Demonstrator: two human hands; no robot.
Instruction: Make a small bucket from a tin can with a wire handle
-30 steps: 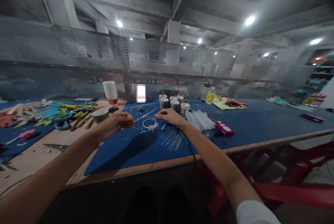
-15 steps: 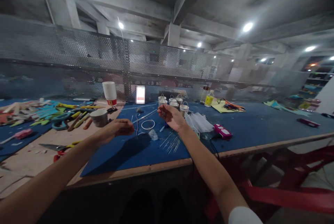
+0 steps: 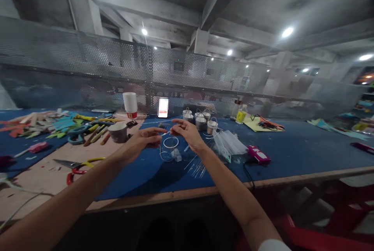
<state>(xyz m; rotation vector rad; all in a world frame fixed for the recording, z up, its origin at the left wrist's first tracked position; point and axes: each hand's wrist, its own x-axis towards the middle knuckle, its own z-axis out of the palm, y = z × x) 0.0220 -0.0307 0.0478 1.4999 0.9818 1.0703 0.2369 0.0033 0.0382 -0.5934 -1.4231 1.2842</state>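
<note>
My left hand [image 3: 146, 138] and my right hand [image 3: 189, 132] hover close together above the blue mat [image 3: 137, 181]. My left fingers reach toward the right, bent as in a loose pinch. Thumb and fingertips of my right hand are pressed together. A thin pale bit shows between the fingertips, too small to name. Below the hands lie a white ring [image 3: 171, 142] and a crumpled clear piece of plastic [image 3: 176, 155]. Several thin metal wires [image 3: 198, 169] are spread beside my right wrist. Paper cups with wire handles [image 3: 200, 121] stand just behind my right hand.
A grey cup [image 3: 117, 132], stacked paper cups [image 3: 130, 103], scissors [image 3: 76, 165] and craft knives stand or lie at left. A lit phone [image 3: 163, 107] stands behind. To the right are clear plastic bags [image 3: 229, 144], a magenta device [image 3: 259, 154] and a yellow-labelled bottle [image 3: 241, 114].
My hands have come closer together, the left moving right toward my right fingertips. The whole view has shifted slightly, so the table's things appear further right.
</note>
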